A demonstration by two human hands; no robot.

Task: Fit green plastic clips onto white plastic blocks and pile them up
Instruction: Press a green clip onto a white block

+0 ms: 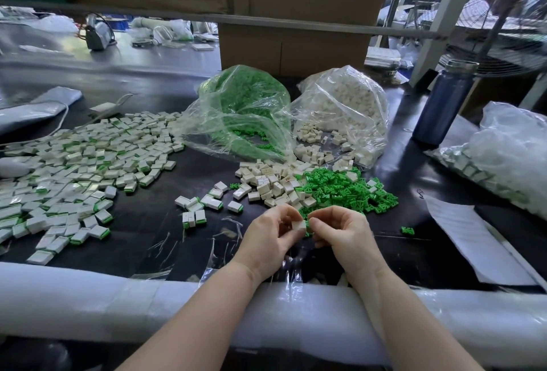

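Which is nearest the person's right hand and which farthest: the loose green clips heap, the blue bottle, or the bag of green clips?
From the right hand, in the head view:
1. The loose green clips heap, just beyond the fingers.
2. The bag of green clips, farther back, slightly left.
3. The blue bottle, far back on the right.

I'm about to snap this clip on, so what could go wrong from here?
The left hand and right hand pinch the white block and green clip by small edges, so either may slip. A drop could lose it among the loose green clips. Finished blocks lie close to unclipped blocks and may mix.
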